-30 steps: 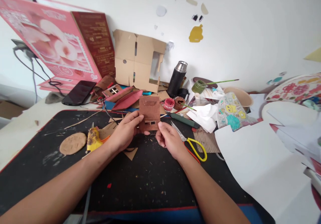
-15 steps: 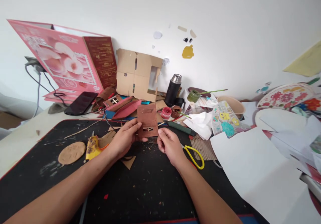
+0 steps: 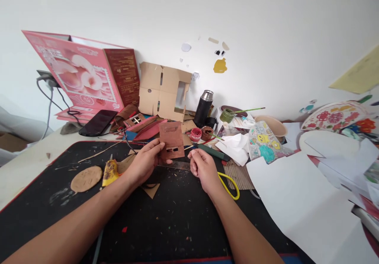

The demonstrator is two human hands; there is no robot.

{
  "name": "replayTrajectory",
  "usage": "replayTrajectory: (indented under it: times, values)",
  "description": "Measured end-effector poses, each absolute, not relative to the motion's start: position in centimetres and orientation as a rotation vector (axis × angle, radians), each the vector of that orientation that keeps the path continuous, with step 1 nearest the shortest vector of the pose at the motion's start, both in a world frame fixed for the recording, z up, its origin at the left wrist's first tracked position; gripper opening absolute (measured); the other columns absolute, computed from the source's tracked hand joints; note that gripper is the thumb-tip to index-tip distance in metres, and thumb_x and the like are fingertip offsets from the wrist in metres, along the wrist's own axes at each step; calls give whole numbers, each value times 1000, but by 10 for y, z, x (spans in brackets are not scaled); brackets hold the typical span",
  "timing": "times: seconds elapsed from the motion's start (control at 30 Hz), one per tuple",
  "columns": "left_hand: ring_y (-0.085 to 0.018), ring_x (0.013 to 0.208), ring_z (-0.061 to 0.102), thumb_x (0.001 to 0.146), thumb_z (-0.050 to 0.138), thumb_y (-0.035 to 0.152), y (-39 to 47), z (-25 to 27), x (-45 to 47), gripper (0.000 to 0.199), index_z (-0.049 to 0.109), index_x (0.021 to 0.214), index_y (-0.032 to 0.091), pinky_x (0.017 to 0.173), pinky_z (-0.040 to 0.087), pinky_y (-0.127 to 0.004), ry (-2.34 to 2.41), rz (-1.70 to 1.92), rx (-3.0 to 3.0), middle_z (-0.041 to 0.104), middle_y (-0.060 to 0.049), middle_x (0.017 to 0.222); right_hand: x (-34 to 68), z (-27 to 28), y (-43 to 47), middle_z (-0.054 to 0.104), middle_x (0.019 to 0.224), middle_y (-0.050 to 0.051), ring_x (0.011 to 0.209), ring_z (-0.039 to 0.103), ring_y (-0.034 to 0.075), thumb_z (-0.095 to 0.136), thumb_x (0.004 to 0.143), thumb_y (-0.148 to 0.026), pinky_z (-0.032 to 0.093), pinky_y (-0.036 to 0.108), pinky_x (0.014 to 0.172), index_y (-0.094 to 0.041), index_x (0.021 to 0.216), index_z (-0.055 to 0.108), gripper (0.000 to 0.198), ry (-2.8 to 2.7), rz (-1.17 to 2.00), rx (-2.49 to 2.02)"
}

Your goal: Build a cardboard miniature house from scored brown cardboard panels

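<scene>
A brown-painted cardboard piece with a small barred window cut near its lower edge stands raised above the black mat. My left hand grips it by its left side, thumb and fingers closed on the card. Just to its right is my right hand, fingers pinched together and apart from the card; anything between the fingertips is too small to make out. Yellow-handled scissors lie beside my right wrist, partly hidden. Left of my left forearm are a yellow glue gun and a round cardboard disc.
Behind the hands stand a black flask, a red paint jar, a brown paint jar and a cut cardboard sheet. A phone lies back left; white paper covers the right. Scraps dot the black mat.
My right hand has drawn slightly to the right, away from the brown card. The card in my left hand has tilted a little and shifted left. The view has moved slightly.
</scene>
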State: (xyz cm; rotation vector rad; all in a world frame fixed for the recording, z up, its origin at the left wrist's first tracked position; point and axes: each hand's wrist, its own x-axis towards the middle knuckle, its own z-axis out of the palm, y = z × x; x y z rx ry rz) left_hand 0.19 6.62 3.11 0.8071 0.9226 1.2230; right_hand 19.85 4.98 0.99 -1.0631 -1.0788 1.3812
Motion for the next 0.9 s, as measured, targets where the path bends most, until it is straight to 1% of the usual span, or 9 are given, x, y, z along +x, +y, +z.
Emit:
replayTrajectory:
  times: [0.2, 0.3, 0.37, 0.43, 0.5, 0.6, 0.7, 0.83, 0.9]
  values:
    - [-23, 86, 75, 78, 84, 33, 66, 30, 2, 34, 74, 106, 18, 58, 64, -30, 919, 1231, 807, 77, -10, 113, 201, 13, 48, 46, 52, -9, 41, 33, 6, 72, 87, -58, 19, 22, 41, -17, 90, 70, 41, -1142, 1374, -1076]
    - [-24, 87, 76, 78, 84, 32, 67, 28, 1, 33, 74, 106, 18, 57, 64, -29, 921, 1238, 806, 77, -11, 115, 202, 12, 48, 43, 50, -10, 41, 32, 6, 73, 87, -56, 19, 23, 42, -17, 87, 70, 39, -1151, 1370, -1062]
    - [-24, 87, 76, 80, 83, 32, 68, 26, 0, 32, 74, 107, 18, 58, 64, -29, 917, 1231, 807, 77, -11, 116, 202, 12, 49, 38, 47, -11, 40, 30, 6, 72, 88, -55, 18, 23, 42, -18, 82, 67, 37, -1146, 1352, -1054]
    - [-24, 88, 76, 82, 82, 33, 69, 25, -1, 35, 74, 113, 19, 58, 64, -29, 904, 1219, 813, 78, -11, 117, 203, 12, 50, 34, 45, -12, 38, 28, 6, 71, 88, -53, 17, 24, 42, -20, 76, 63, 36, -1145, 1331, -1049]
    - [-24, 90, 77, 83, 81, 34, 70, 25, -1, 39, 73, 118, 19, 59, 64, -29, 894, 1208, 823, 78, -12, 117, 203, 13, 50, 32, 45, -13, 38, 27, 6, 71, 87, -52, 15, 24, 41, -21, 72, 59, 36, -1145, 1319, -1052]
    - [-25, 91, 77, 83, 81, 34, 70, 25, 0, 42, 72, 122, 19, 59, 63, -28, 902, 1197, 835, 78, -12, 116, 204, 15, 50, 32, 45, -13, 37, 26, 6, 71, 86, -51, 15, 23, 41, -22, 69, 54, 37, -1136, 1311, -1062]
    - [-25, 90, 77, 83, 81, 36, 69, 25, 1, 41, 72, 120, 19, 58, 62, -28, 907, 1196, 844, 78, -13, 117, 205, 15, 50, 33, 46, -12, 37, 28, 6, 69, 87, -51, 15, 23, 41, -24, 66, 49, 40, -1129, 1272, -1064]
    - [-24, 87, 76, 82, 82, 37, 68, 24, 1, 36, 73, 111, 17, 59, 64, -29, 919, 1190, 856, 79, -12, 114, 205, 13, 51, 32, 46, -11, 38, 28, 6, 66, 92, -49, 17, 23, 40, -25, 62, 41, 46, -1094, 1213, -1044]
    - [-24, 87, 76, 81, 84, 38, 68, 24, 1, 38, 73, 110, 17, 59, 64, -30, 937, 1182, 852, 79, -12, 112, 204, 14, 51, 32, 46, -10, 38, 28, 6, 67, 91, -51, 18, 23, 40, -25, 61, 40, 48, -1066, 1227, -1037]
